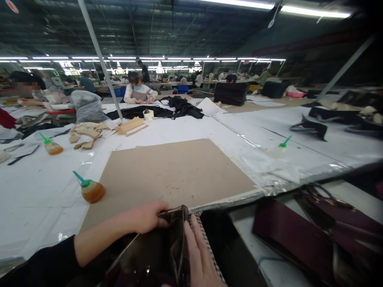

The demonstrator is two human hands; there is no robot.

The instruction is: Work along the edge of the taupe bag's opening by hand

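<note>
In my head view, the open dark bag sits at the near edge of the brown sheet on the white surface; the left hand, nearer that sheet, pinches the far rim; the right hand lies straight-fingered along the right wall, its grip I cannot tell; the mouth appears to run lengthwise toward the sheet, between both hands.
</note>
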